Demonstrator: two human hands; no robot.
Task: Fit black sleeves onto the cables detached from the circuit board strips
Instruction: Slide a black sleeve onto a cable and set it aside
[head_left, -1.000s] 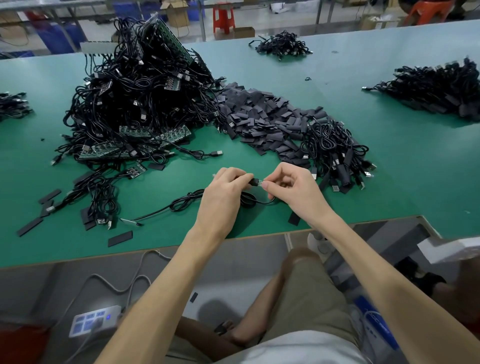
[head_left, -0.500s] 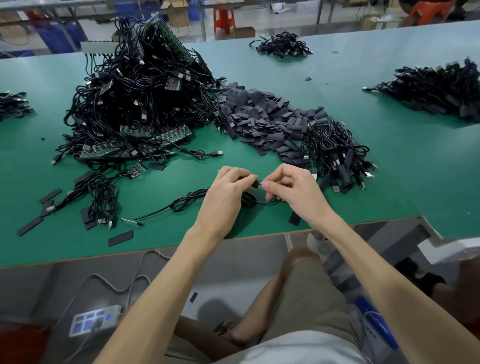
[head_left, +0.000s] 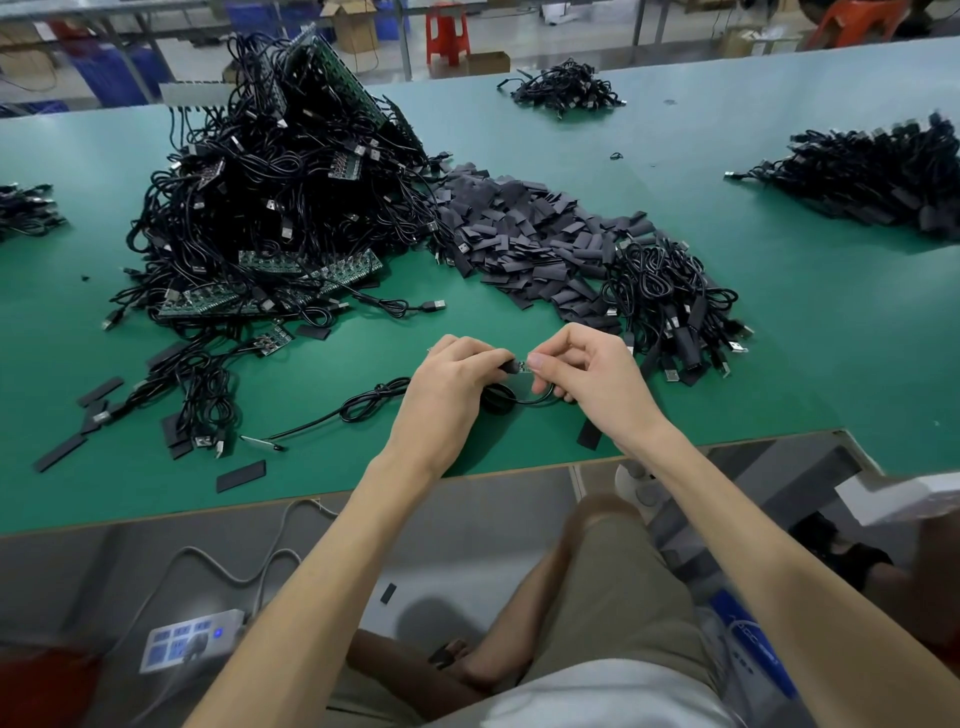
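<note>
Black cable (head_left: 507, 367), end in the pinching grip of left hand (head_left: 451, 391) and right hand (head_left: 589, 379), tip half-hidden.

Bare forearms (head_left: 332, 561) — khaki shorts (head_left: 618, 597)

Factory assembly floor, long green workbench (head_left: 779, 322), heaped cables (head_left: 249, 208), cartons (head_left: 353, 26)
</note>
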